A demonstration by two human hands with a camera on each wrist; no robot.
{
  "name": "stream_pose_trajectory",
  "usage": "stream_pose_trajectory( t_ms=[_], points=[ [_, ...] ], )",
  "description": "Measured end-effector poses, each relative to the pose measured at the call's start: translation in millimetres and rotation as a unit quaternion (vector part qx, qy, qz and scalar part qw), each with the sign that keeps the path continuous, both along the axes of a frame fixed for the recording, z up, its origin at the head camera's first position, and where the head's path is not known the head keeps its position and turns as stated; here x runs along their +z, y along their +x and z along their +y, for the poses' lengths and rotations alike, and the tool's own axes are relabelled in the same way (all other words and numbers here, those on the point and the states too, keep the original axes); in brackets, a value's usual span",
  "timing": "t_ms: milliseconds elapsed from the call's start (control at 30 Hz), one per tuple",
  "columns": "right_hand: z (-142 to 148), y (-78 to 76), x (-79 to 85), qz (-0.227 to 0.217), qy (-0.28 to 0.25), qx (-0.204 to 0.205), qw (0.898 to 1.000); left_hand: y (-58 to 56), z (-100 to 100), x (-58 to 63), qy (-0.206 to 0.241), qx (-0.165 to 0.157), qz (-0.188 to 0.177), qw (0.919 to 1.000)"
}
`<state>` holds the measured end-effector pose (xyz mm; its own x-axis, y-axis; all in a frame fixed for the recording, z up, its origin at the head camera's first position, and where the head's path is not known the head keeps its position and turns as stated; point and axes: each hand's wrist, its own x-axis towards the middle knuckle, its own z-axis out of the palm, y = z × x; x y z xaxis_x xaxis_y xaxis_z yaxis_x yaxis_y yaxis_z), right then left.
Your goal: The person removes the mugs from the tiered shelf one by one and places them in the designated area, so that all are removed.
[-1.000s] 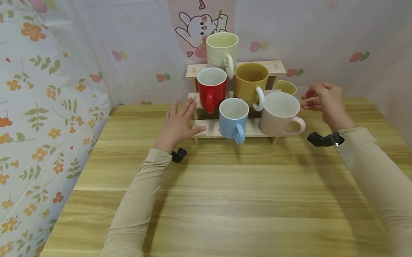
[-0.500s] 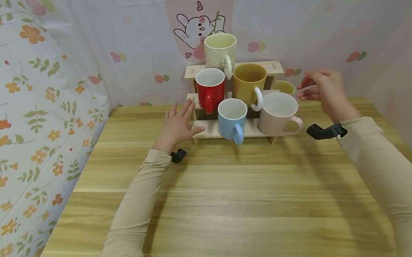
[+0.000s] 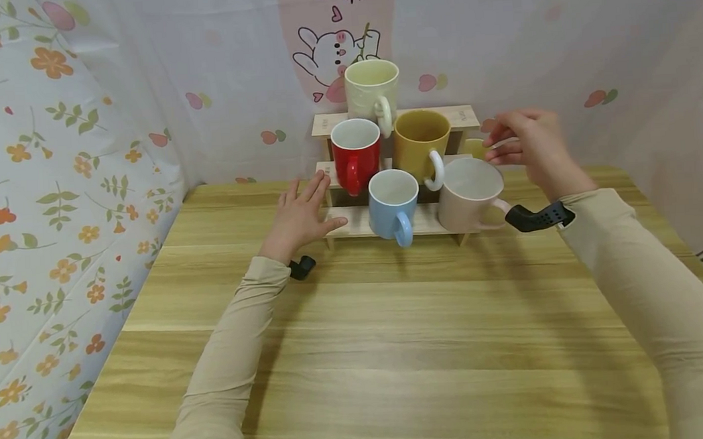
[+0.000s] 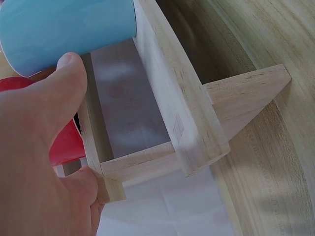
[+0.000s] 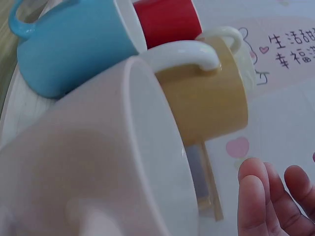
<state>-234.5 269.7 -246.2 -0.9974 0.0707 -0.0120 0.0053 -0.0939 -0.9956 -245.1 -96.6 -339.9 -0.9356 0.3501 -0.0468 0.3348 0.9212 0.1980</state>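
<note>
My left hand (image 3: 299, 221) is spread at the left end of a stepped wooden rack (image 3: 354, 219); its thumb (image 4: 69, 83) reaches over the rack's frame in the left wrist view. My right hand (image 3: 531, 141) is raised off the rack's right end, fingers bent with nothing visible between them. In the head view its fingertips overlap a yellow cup (image 3: 475, 148) behind the rack, mostly hidden. Nearest below is a pale pink mug (image 3: 468, 202) on the lowest tier, beside a light blue mug (image 3: 393, 207). A red mug (image 3: 356, 155) and a mustard mug (image 3: 421, 145) stand on the middle tier.
A pale green mug (image 3: 372, 87) stands on the top tier. Behind the rack hangs a printed cloth (image 3: 216, 73), which also covers the left side. The wooden table (image 3: 395, 338) stretches toward the front.
My right hand has moved left and slightly up, now covering part of the yellow cup. The left hand stays at the rack's end. The whole head view has shifted slightly.
</note>
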Motion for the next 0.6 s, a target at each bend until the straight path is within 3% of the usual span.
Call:
stream_pose_trajectory(
  t_ms=[600],
  points=[
    [-42.9, -12.2, 22.5, -0.013, -0.007, 0.037, 0.999, -1.1, 0.0, 0.1, 0.003, -0.002, -0.003, 1.0]
  ],
)
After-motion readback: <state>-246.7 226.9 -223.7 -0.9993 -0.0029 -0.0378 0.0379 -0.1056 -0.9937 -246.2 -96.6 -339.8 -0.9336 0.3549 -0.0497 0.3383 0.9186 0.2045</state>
